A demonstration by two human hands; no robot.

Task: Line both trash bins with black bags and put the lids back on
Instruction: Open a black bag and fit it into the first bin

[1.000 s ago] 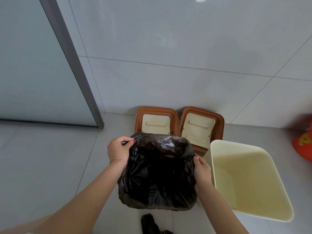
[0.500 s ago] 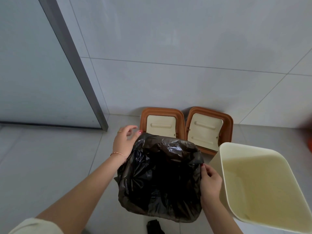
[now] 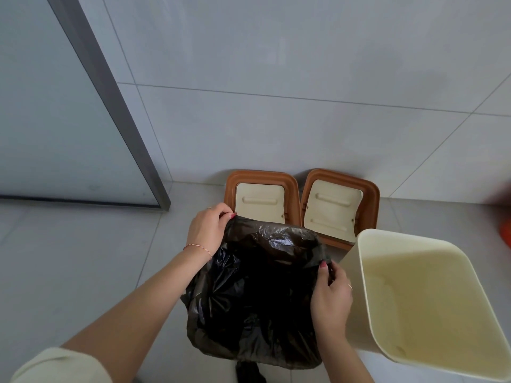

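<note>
Left hand (image 3: 208,227) and right hand (image 3: 330,293) both pinch the black bag (image 3: 249,286) over the left bin's rim, while the cream right bin (image 3: 414,299) stays unlined and both brown lids (image 3: 340,208) lean against the far wall.

Your hands on the black bag (image 3: 257,294).
Left hand (image 3: 208,228) and right hand (image 3: 330,295) pinch its rim; bare cream bin (image 3: 367,286) just beside.

My left hand (image 3: 208,228) gripped the far left edge of the bag (image 3: 254,294) draped over the bin before me, my right hand (image 3: 330,297) pinched its right edge, the unlined bin (image 3: 431,305) stood just beside on the right, and two lids (image 3: 261,199) (image 3: 338,207) leaned against the wall (image 3: 276,120) behind.
</note>
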